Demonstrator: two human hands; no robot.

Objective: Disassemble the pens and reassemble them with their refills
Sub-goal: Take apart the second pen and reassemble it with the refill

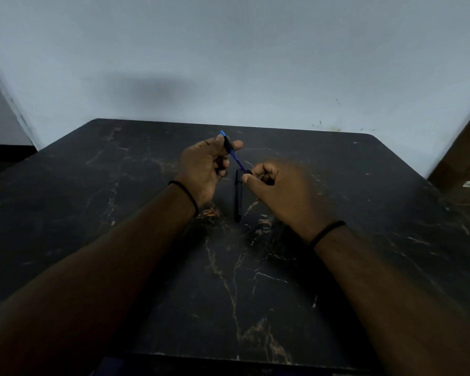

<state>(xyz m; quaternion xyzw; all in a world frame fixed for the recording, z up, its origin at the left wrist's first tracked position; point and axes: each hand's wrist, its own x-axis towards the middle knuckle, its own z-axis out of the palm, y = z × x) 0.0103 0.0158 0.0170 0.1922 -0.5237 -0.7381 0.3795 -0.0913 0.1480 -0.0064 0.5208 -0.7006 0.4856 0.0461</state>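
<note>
Head view: left hand [204, 169] and right hand [277, 188] pinch one blue pen [235, 156]; one black pen [238, 196] lies below.

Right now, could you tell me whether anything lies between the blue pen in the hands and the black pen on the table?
Nothing visible does. The blue pen is held by the left hand and right hand just above the black pen, which lies uncovered on the table between them.

Your left hand [205, 169] hides the middle of the blue pen [235, 156], so you only see its two ends. Your right hand [277, 191] is blurry, and its curled fingers [263, 172] cover the small dark part on the pen's lower end. Both your arms and the near edge of the bench [364, 240] run off the picture.
</note>
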